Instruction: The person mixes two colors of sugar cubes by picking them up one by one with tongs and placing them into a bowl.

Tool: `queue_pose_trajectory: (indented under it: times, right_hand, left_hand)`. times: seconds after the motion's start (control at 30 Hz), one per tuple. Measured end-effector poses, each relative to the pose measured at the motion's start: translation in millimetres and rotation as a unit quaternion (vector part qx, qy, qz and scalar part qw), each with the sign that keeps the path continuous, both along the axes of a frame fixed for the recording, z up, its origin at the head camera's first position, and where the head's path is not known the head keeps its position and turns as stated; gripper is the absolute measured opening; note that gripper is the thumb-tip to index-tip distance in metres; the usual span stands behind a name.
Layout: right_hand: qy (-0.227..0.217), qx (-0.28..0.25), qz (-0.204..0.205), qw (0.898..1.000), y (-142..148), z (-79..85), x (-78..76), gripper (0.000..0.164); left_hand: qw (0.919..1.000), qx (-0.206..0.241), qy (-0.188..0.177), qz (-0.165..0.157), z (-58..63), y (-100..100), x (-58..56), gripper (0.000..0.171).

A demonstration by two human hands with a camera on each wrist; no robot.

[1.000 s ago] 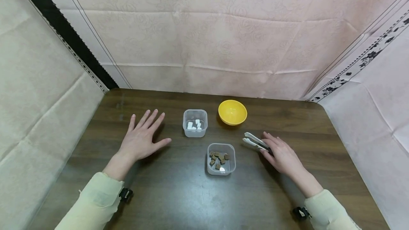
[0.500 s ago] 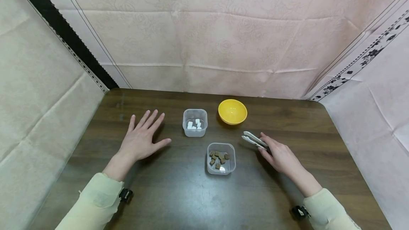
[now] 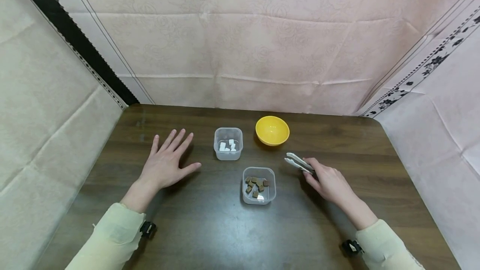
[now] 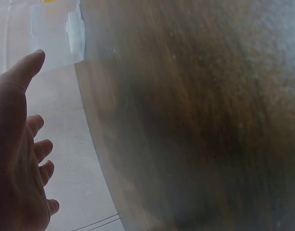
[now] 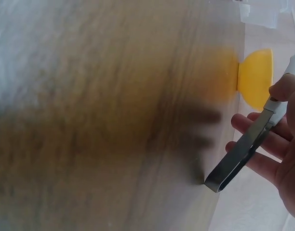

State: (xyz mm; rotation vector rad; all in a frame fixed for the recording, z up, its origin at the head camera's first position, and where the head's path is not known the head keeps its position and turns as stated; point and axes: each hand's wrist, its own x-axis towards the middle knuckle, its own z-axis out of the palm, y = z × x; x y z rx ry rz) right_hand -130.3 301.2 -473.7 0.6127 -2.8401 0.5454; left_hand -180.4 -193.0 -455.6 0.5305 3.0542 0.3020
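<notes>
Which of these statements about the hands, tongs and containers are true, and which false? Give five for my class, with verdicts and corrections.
1. The right hand holds metal tongs with white ends. True.
2. The tongs grip a small block. False: their tips are apart with nothing between them.
3. The left hand has its fingers spread. True.
4. White blocks lie in a clear plastic container. True.
5. Brown cubes lie in the yellow bowl. False: they lie in another clear container, nearer the person.
</notes>
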Motion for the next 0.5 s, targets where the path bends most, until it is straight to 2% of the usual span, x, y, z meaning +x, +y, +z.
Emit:
queue_pose_trajectory:
  times: [0.23,0.5]
  right_hand:
    - [0.017,0.001,-0.005,1.000,-0.2,3.3,-1.0,0.031]
    - [0.007,-0.001,-0.018,1.000,0.7,14.1,-4.4,0.033]
  left_hand:
    - [1.0000,0.001,0.005,-0.002,0.8,0.4,1.2,0.098]
    - [1.0000,-0.001,0.003,-0.001,3.8,0.3,3.7,0.098]
